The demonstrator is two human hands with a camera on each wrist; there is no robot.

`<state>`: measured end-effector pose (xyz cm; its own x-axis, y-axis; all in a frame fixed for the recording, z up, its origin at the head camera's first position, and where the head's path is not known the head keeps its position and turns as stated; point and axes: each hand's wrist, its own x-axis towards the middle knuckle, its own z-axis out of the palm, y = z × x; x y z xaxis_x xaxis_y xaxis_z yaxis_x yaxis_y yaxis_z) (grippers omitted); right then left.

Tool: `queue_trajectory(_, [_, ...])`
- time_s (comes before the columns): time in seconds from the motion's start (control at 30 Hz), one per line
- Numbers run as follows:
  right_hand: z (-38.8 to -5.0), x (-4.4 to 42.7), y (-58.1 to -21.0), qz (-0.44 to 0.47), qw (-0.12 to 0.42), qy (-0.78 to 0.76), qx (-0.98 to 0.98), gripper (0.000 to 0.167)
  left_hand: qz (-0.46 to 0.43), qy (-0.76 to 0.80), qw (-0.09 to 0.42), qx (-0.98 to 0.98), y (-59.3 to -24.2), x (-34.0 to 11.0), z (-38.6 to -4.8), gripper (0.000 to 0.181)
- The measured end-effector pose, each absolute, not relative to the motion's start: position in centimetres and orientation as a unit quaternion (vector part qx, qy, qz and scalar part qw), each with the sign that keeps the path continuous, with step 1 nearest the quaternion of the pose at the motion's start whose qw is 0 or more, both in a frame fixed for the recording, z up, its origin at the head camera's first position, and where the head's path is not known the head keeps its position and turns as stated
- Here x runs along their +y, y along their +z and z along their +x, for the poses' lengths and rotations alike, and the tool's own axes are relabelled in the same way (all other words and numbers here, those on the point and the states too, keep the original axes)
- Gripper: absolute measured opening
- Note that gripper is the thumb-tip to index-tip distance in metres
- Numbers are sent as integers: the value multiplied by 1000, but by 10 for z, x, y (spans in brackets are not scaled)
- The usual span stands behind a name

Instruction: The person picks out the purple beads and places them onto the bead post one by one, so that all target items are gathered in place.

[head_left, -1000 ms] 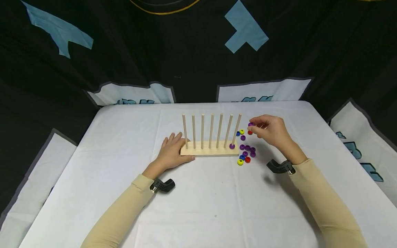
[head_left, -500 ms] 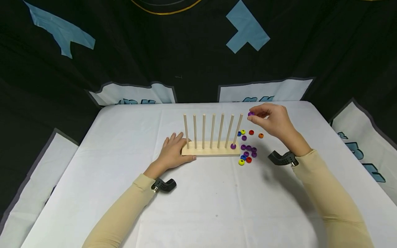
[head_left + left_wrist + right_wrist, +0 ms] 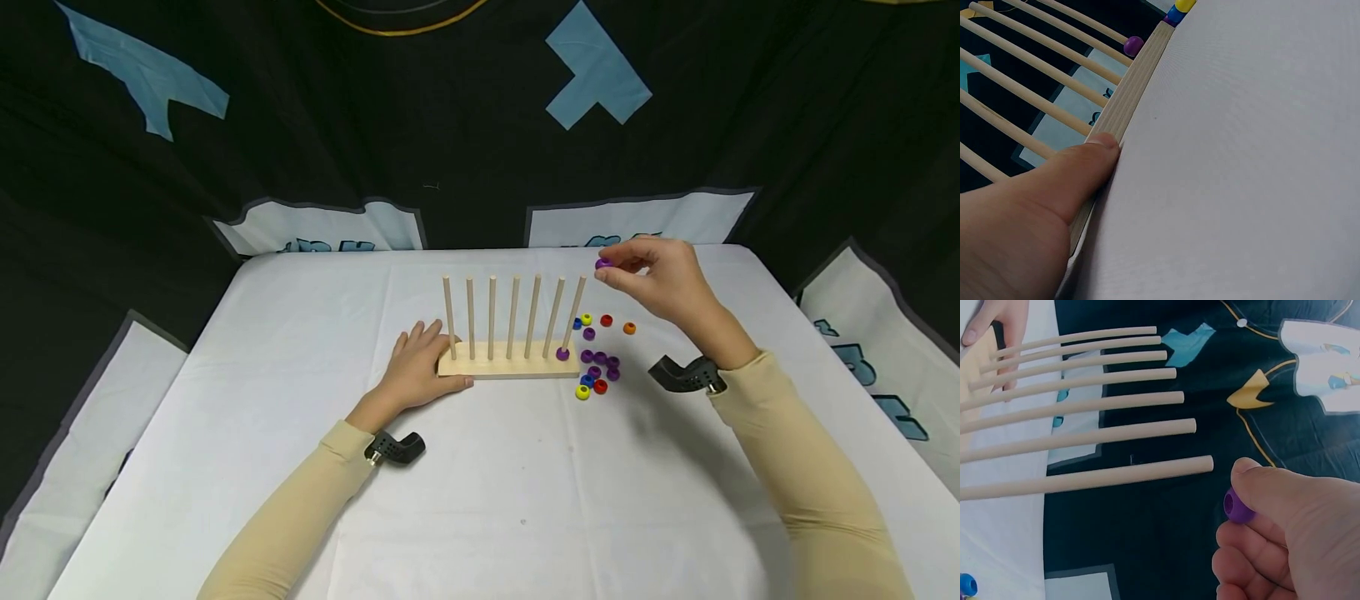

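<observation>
Our left hand (image 3: 412, 368) likely steadies the rack (image 3: 506, 368), gripping its left edge — right hand (image 3: 662, 280) pinching a purple bead (image 3: 1242, 508).

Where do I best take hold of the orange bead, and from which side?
Likely best: pinch the orange bead by its rounded sides, coming from above and the right. It lies apart, its nearest neighbour, a red bead, to its left. The right hand holds a purple bead, so that should go first.

The setting is looking lab-like: dark patterned drapes (image 3: 480, 125) are hanging around a white-covered bench (image 3: 480, 500); 2 wrist cameras (image 3: 399, 449) are showing.
</observation>
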<state>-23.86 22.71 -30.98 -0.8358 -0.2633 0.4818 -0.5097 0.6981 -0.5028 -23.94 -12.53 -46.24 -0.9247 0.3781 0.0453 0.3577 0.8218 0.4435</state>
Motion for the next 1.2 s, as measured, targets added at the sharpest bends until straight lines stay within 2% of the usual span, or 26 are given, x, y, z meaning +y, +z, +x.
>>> queue_trajectory(0.27, [-237,216,-305,205,171,320,-909,28,192,228,23,954,-462,-126,-239,77])
queue_trajectory(0.57, [-238,211,-308,235,171,328,-899,25,193,230,23,954,-461,-126,-239,77])
queue_trajectory(1.2, [-238,212,-312,234,160,316,-905,24,193,231,19,953,-460,-125,-238,76])
